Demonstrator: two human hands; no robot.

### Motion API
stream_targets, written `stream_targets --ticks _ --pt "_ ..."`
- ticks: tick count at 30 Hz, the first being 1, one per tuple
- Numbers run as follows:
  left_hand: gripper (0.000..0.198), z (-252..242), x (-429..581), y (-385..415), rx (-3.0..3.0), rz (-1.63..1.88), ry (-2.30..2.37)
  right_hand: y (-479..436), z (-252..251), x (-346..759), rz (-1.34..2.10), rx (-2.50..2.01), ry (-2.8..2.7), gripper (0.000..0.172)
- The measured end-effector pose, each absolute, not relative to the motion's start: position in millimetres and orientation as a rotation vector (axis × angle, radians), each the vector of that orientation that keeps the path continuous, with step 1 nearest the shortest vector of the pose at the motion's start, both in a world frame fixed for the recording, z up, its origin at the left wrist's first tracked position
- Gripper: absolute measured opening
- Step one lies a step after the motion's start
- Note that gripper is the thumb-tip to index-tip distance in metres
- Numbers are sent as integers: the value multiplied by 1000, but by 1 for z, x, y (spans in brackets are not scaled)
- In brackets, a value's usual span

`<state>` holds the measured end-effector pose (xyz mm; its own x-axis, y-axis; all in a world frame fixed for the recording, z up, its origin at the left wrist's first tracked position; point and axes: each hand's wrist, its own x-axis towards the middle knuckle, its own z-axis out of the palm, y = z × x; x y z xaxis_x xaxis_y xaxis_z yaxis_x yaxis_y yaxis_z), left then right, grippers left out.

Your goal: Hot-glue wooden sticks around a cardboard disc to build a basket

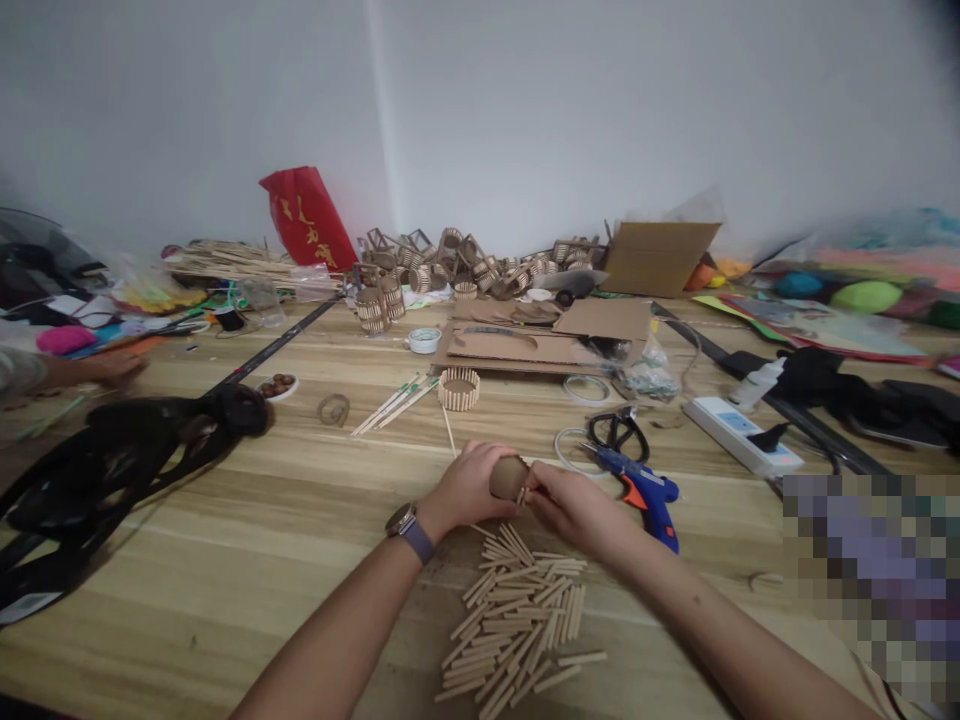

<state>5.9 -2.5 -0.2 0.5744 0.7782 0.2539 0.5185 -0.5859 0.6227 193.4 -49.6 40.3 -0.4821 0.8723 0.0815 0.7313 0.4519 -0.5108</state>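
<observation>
My left hand [469, 487] is closed around a small brown cardboard disc [508, 476], held up just above the wooden table [225, 560]. My right hand [571, 505] pinches a short wooden stick [523, 492] against the disc's edge. Right below both hands lies a loose pile of several short wooden sticks [514, 612]. A watch sits on my left wrist.
A blue glue gun [646, 494] lies just right of my hands, with black scissors [616, 432] and a white power strip [742, 435] beyond. A small stick ring [459, 388] and long sticks [397, 403] lie ahead. Cardboard sheets [540, 345] and finished stick baskets [450, 262] line the back. Another person's hand [112, 367] rests far left.
</observation>
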Motion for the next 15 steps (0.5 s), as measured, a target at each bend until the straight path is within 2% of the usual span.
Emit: stream_targets --ticks 15 --pt "68 0 7 -4 2303 717 1039 -50 39 193 532 -1374 -2407 13"
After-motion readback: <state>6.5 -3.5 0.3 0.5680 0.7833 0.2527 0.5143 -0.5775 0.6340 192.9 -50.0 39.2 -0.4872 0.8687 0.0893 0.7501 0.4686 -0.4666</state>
